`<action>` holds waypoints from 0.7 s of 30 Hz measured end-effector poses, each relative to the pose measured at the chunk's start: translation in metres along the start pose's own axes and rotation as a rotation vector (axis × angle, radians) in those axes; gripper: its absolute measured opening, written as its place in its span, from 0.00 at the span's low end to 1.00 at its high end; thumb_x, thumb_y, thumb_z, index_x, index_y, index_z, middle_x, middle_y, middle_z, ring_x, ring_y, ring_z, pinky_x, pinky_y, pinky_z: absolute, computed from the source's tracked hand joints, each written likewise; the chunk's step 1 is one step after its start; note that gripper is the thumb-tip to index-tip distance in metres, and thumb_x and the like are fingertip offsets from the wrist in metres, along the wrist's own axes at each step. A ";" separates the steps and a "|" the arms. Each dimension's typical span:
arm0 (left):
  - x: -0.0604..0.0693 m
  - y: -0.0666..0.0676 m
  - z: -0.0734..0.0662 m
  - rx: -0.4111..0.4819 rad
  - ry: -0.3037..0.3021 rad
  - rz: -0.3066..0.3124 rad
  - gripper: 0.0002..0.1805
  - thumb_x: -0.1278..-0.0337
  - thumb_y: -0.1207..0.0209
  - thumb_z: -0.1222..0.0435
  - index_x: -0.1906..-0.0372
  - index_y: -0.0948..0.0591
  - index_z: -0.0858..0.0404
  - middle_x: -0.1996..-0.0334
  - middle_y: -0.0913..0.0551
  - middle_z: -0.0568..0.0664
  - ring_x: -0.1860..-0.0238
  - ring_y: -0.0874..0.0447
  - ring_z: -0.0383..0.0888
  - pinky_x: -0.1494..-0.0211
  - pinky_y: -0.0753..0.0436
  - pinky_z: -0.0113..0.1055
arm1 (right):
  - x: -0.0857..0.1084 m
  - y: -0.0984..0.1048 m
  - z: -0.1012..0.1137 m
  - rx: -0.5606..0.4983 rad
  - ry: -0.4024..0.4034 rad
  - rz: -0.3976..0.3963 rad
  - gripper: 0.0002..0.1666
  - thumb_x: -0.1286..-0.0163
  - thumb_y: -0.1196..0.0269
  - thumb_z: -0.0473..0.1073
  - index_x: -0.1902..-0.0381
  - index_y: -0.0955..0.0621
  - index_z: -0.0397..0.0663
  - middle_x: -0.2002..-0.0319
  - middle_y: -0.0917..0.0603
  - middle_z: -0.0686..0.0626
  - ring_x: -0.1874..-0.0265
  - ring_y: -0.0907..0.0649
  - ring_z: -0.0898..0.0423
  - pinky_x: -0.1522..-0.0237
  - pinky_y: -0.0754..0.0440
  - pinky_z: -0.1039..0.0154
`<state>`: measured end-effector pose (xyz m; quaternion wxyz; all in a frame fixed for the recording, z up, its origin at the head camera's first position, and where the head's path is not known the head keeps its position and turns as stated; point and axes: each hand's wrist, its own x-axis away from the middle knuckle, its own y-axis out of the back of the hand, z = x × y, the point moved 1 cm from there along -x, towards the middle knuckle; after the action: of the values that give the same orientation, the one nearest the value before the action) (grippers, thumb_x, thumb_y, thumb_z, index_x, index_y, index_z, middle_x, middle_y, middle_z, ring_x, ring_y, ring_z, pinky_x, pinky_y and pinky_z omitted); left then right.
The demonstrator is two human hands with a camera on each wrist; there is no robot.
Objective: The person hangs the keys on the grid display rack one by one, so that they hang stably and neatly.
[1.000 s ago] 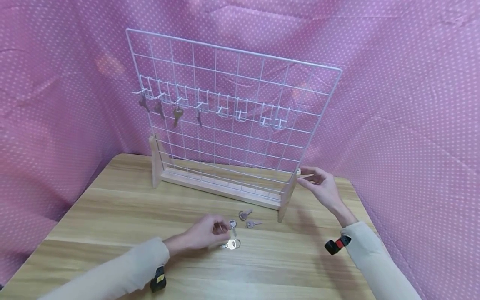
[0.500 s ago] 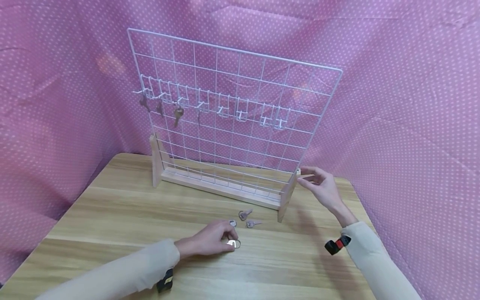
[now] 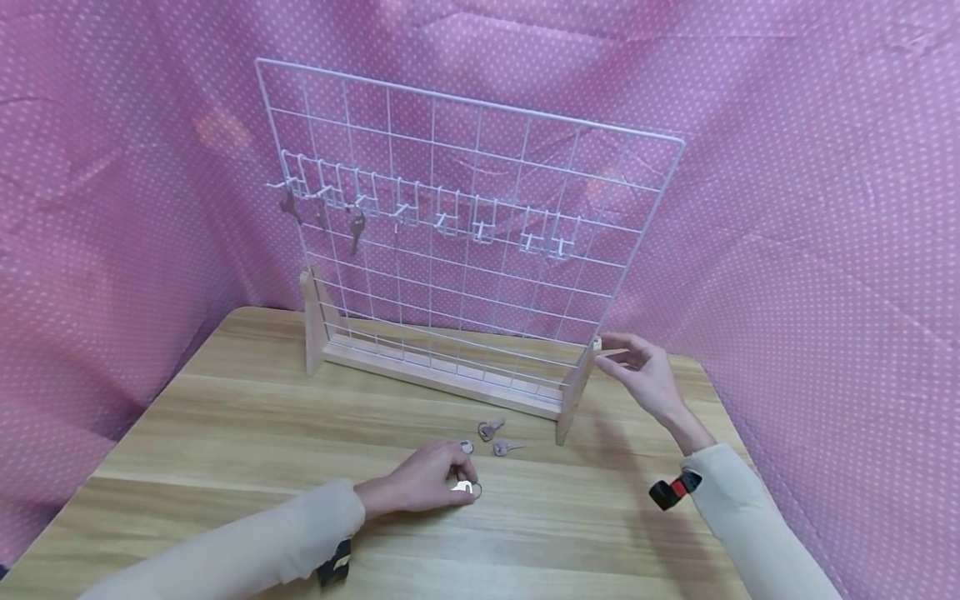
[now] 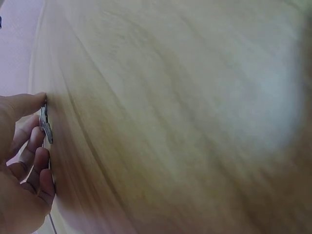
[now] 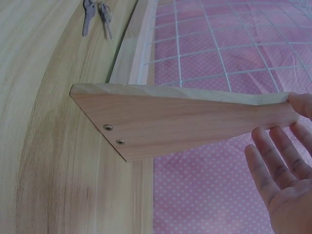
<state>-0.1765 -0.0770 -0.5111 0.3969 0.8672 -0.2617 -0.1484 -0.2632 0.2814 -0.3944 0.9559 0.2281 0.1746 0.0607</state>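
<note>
On the wooden tabletop my left hand (image 3: 424,482) pinches a shiny key (image 3: 463,487) with a ring, its thumb and fingers at the key's edges. In the left wrist view the key (image 4: 46,125) lies low by the thumb tip. Another key (image 3: 467,447) is half hidden behind the fingers. Two more keys (image 3: 490,429) lie just beyond, toward the rack. My right hand (image 3: 649,380) grips the upper end of the rack's wooden side panel (image 5: 185,119), thumb on one edge and fingers on the other.
The white wire grid rack (image 3: 468,102) stands on a wooden base (image 3: 442,382). Several white hooks (image 3: 483,232) line it, and keys (image 3: 357,232) hang from those on the left. Pink dotted cloth (image 3: 810,208) surrounds the table (image 3: 247,417).
My left hand has moved right and onto the shiny key, covering part of it. My right hand has stayed on the side panel. The hanging keys sway slightly.
</note>
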 end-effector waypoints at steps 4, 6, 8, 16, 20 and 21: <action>0.000 0.000 0.000 -0.009 -0.012 -0.003 0.07 0.43 0.25 0.56 0.63 0.10 0.50 0.66 0.16 0.34 0.61 0.25 0.30 0.55 0.25 0.28 | 0.000 0.000 0.000 0.002 0.010 -0.001 0.24 0.25 0.32 0.39 0.36 0.20 0.37 0.39 0.17 0.36 0.52 0.14 0.68 0.50 0.15 0.75; 0.000 0.001 -0.001 -0.024 -0.020 -0.002 0.07 0.43 0.25 0.55 0.63 0.10 0.50 0.66 0.16 0.33 0.61 0.25 0.29 0.56 0.25 0.27 | 0.000 0.000 0.000 0.003 0.013 -0.001 0.24 0.25 0.32 0.39 0.36 0.20 0.37 0.38 0.17 0.35 0.52 0.14 0.68 0.50 0.15 0.75; -0.001 0.001 -0.002 -0.035 -0.022 -0.001 0.09 0.45 0.23 0.54 0.63 0.10 0.50 0.66 0.16 0.34 0.62 0.25 0.29 0.56 0.24 0.27 | 0.000 0.000 0.000 0.003 0.017 -0.004 0.23 0.25 0.32 0.39 0.36 0.20 0.36 0.39 0.16 0.37 0.52 0.14 0.68 0.51 0.15 0.75; -0.003 0.000 -0.006 -0.054 0.010 -0.008 0.11 0.51 0.21 0.52 0.66 0.10 0.50 0.69 0.17 0.34 0.64 0.26 0.30 0.58 0.25 0.27 | 0.001 -0.001 0.000 0.011 0.022 -0.005 0.23 0.25 0.32 0.38 0.36 0.20 0.36 0.38 0.17 0.32 0.53 0.14 0.68 0.51 0.15 0.75; -0.003 0.000 -0.007 -0.076 0.002 -0.016 0.09 0.49 0.23 0.52 0.67 0.10 0.50 0.70 0.16 0.34 0.64 0.25 0.30 0.57 0.24 0.28 | 0.000 -0.001 0.000 0.013 0.020 -0.008 0.23 0.26 0.32 0.38 0.36 0.20 0.36 0.39 0.17 0.32 0.53 0.14 0.68 0.52 0.15 0.75; -0.002 0.000 -0.007 -0.078 0.000 -0.016 0.09 0.48 0.24 0.52 0.67 0.10 0.49 0.69 0.15 0.34 0.63 0.25 0.30 0.56 0.23 0.29 | 0.000 -0.001 0.000 0.013 0.020 -0.009 0.23 0.26 0.32 0.38 0.36 0.20 0.36 0.39 0.17 0.32 0.53 0.14 0.68 0.52 0.15 0.75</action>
<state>-0.1752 -0.0713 -0.5058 0.4290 0.8531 -0.2489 -0.1616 -0.2632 0.2806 -0.3950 0.9530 0.2328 0.1853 0.0576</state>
